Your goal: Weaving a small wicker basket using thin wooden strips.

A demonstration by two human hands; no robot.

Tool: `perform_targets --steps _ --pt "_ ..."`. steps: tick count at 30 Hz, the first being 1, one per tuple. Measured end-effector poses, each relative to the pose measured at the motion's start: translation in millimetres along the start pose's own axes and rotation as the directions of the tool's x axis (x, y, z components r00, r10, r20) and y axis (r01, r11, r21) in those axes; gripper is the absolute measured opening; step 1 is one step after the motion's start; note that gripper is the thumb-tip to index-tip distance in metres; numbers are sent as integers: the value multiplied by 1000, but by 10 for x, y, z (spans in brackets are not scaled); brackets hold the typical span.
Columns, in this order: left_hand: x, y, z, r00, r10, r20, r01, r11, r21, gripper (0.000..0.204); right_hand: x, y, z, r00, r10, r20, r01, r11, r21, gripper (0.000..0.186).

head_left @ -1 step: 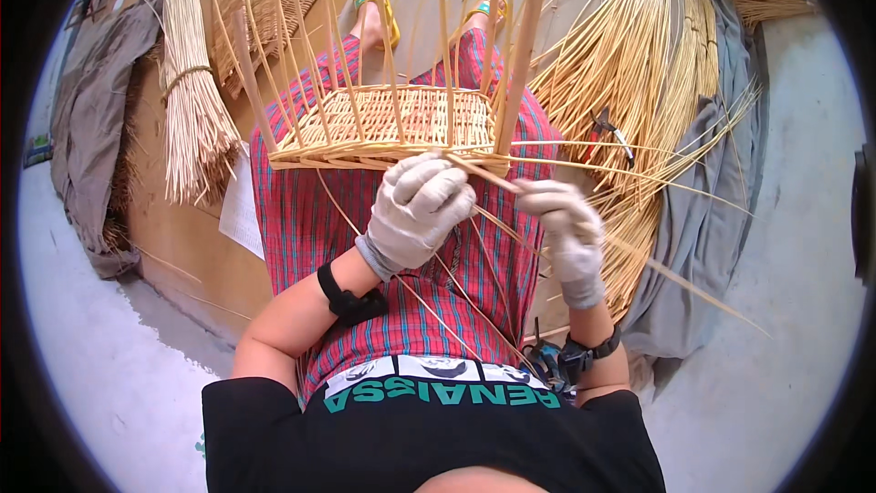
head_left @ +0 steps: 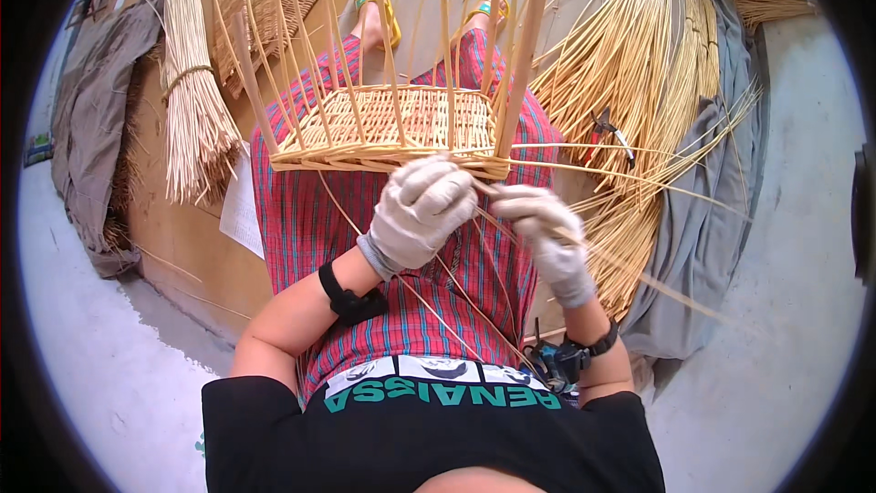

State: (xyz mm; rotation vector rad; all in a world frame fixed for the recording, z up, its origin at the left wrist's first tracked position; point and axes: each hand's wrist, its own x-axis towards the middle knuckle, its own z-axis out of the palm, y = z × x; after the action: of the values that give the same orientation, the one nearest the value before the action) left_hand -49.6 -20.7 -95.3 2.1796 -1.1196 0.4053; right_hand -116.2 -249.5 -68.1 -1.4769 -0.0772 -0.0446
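A half-woven wicker basket (head_left: 411,117) rests across my lap, tall stakes rising around its flat base and flat wooden slats at the corners. My left hand (head_left: 422,210), in a white glove, is closed with its fingertips at the basket's near edge, right of the middle. Beside it my gloved right hand (head_left: 547,233) is closed on a pale wicker strand (head_left: 662,288), whose blurred tail sticks out to the lower right. Other loose strands hang from the near edge over my lap. What lies under my left fingers is partly hidden.
A big pile of loose wicker rods (head_left: 620,64) lies on grey cloth (head_left: 703,265) at the right, with red-handled pliers (head_left: 607,132) on it. At the left are a tied rod bundle (head_left: 187,82), a woven panel (head_left: 292,0) and a paper sheet (head_left: 239,210).
My right hand has moved slightly left, closer to my left hand, and the strand in it has shifted along. My left hand and the basket have barely moved.
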Motion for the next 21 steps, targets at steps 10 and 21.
perform_targets --steps 10,21 --pt "645 119 24 813 -483 324 475 873 108 33 193 -312 -68 869 482 -113 -495 836 -238 31" --pt "792 10 180 669 -546 504 715 658 -236 43 772 -58 -525 938 163 307 166 565 -808 20"
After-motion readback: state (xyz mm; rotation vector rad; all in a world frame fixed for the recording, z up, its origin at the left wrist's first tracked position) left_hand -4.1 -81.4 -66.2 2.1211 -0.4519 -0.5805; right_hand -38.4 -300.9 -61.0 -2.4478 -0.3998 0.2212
